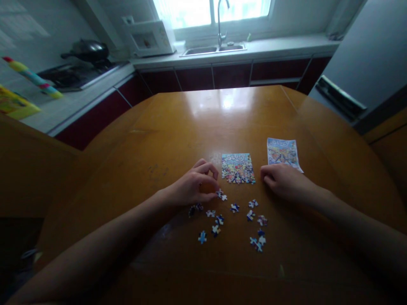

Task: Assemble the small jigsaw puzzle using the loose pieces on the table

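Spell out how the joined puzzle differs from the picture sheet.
The joined puzzle is built of interlocking pieces; the picture sheet is one piece.
The joined puzzle's near edge is jagged; the picture sheet's visible edges are smooth.
The right hand covers part of the picture sheet, but none of the joined puzzle.
Both are colourful, bluish along the top, and lie on the table.

- Window (241, 7): far wall, bright daylight entering.
- Countertop (286, 44): pale, running along left and far walls.
- Double-bowl sink (200, 51): set below window.
- Base cabinets (229, 76): dark red fronts.
- Refrigerator (356, 63): grey, right side.
- Wooden table (178, 123): brown, rounded sides, glossy; window glare at far end.
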`<state>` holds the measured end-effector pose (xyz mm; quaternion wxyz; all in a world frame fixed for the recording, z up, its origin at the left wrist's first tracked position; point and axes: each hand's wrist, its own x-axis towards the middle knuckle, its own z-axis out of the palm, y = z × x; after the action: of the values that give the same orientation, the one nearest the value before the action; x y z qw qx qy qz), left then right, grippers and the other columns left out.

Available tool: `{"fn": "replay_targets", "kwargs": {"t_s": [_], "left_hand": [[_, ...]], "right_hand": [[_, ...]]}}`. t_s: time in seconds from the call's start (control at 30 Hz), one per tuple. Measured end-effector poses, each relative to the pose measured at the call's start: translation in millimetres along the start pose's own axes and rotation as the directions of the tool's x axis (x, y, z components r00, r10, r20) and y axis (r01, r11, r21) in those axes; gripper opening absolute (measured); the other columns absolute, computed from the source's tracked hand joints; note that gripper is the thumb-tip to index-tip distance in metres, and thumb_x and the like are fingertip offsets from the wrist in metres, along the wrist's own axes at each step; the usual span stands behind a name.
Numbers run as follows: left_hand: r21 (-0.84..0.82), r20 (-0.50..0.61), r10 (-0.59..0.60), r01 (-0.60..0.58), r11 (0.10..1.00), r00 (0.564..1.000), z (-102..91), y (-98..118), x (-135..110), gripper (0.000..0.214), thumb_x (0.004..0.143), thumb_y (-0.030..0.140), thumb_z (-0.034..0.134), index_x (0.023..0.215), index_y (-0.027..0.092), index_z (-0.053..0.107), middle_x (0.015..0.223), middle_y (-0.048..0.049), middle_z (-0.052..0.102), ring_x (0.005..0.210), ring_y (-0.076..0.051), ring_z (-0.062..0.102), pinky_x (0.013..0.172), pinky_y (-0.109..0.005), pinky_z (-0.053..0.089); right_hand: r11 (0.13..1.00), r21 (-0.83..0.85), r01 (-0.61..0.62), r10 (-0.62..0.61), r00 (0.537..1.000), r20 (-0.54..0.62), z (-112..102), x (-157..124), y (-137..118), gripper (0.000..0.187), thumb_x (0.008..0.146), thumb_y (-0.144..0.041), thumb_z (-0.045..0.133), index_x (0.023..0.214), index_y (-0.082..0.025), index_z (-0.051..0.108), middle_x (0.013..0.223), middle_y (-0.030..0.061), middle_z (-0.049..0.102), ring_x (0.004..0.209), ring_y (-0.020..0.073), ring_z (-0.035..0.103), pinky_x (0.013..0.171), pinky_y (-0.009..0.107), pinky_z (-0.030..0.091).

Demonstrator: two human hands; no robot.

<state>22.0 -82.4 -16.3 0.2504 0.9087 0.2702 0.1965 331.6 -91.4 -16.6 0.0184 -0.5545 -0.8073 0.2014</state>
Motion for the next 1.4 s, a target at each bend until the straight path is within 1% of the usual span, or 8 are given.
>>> {"fn": "replay_targets", "kwargs": {"t_s": [0.3,0.43,0.63,0.77,0.97,1.2,1.3,1.4], "left_hand": [[0.063,-0.164,-0.087,0.098,0.993,0.983,12.5,-8,6,0.008,0.079,0.031,0.074,0.082,0.023,0.074,0.097,-0.0043,0.059,0.097,-0.02,0.047,0.087,-0.035,0.044],[0.08,-0.186,-0.133,0.15,0.985,0.973,17.6,-6,11,0.006,0.079,0.028,0.074,0.082,0.023,0.073,0.099,-0.0042,0.06,0.098,-0.021,0.047,0.088,-0.037,0.044],[0.085,-0.211,-0.157,0.179,0.98,0.965,22.5,-6,15,0.006,0.08,0.028,0.073,0.082,0.023,0.074,0.1,-0.0047,0.06,0.1,-0.022,0.046,0.09,-0.039,0.044],[0.077,-0.224,-0.152,0.173,0.982,0.963,24.7,-7,14,0.006,0.08,0.028,0.073,0.084,0.023,0.074,0.101,-0.0044,0.061,0.099,-0.021,0.046,0.089,-0.039,0.044],[0.073,-0.213,-0.144,0.162,0.984,0.966,24.5,-6,14,0.006,0.081,0.029,0.073,0.085,0.024,0.075,0.102,-0.0043,0.06,0.099,-0.021,0.046,0.089,-0.038,0.043],[0.081,-0.247,-0.125,0.149,0.985,0.961,24.6,-5,14,0.011,0.081,0.032,0.074,0.089,0.025,0.075,0.101,-0.0044,0.059,0.093,-0.02,0.045,0.084,-0.035,0.043],[0.105,-0.231,-0.092,0.119,0.987,0.969,24.5,-6,13,0.009,0.083,0.033,0.072,0.088,0.027,0.076,0.1,-0.0043,0.059,0.091,-0.019,0.045,0.082,-0.034,0.043],[0.14,-0.2,-0.053,0.082,0.987,0.978,24.3,-7,12,0.007,0.085,0.032,0.071,0.086,0.028,0.077,0.102,-0.0044,0.059,0.096,-0.02,0.046,0.086,-0.035,0.043]], "right_hand": [[1.0,0.003,0.021,-0.021,1.0,-0.02,2,1,0,0.02,0.085,-0.017,0.047,0.068,-0.022,0.056,0.075,0.0051,0.067,0.068,0.0182,0.057,0.059,0.031,0.033],[1.0,0.001,0.003,-0.003,1.0,-0.015,1,1,0,0.019,0.085,-0.018,0.048,0.069,-0.022,0.056,0.077,0.0055,0.067,0.069,0.0188,0.058,0.059,0.031,0.033],[1.0,-0.013,-0.001,0.001,1.0,-0.011,2,1,-1,0.019,0.086,-0.017,0.047,0.07,-0.021,0.057,0.076,0.005,0.067,0.068,0.0185,0.057,0.058,0.03,0.032],[1.0,-0.023,-0.008,0.008,1.0,-0.02,1,0,-3,0.019,0.086,-0.017,0.047,0.07,-0.021,0.056,0.076,0.0054,0.067,0.068,0.0186,0.057,0.058,0.031,0.032],[1.0,-0.021,0.001,-0.001,1.0,-0.027,2,1,-2,0.02,0.086,-0.017,0.047,0.068,-0.021,0.055,0.075,0.0056,0.066,0.068,0.0184,0.056,0.059,0.031,0.033],[1.0,-0.024,0.009,-0.01,1.0,-0.022,4,2,2,0.019,0.086,-0.018,0.047,0.069,-0.022,0.056,0.075,0.0046,0.066,0.066,0.0178,0.056,0.059,0.031,0.032],[1.0,-0.021,0.01,-0.01,1.0,-0.027,3,1,0,0.019,0.085,-0.018,0.047,0.069,-0.022,0.056,0.075,0.0051,0.067,0.067,0.018,0.056,0.059,0.031,0.032],[1.0,-0.012,0.005,-0.005,1.0,-0.027,2,1,-2,0.019,0.085,-0.017,0.048,0.068,-0.021,0.056,0.075,0.0053,0.067,0.066,0.0175,0.056,0.059,0.03,0.033]]}}
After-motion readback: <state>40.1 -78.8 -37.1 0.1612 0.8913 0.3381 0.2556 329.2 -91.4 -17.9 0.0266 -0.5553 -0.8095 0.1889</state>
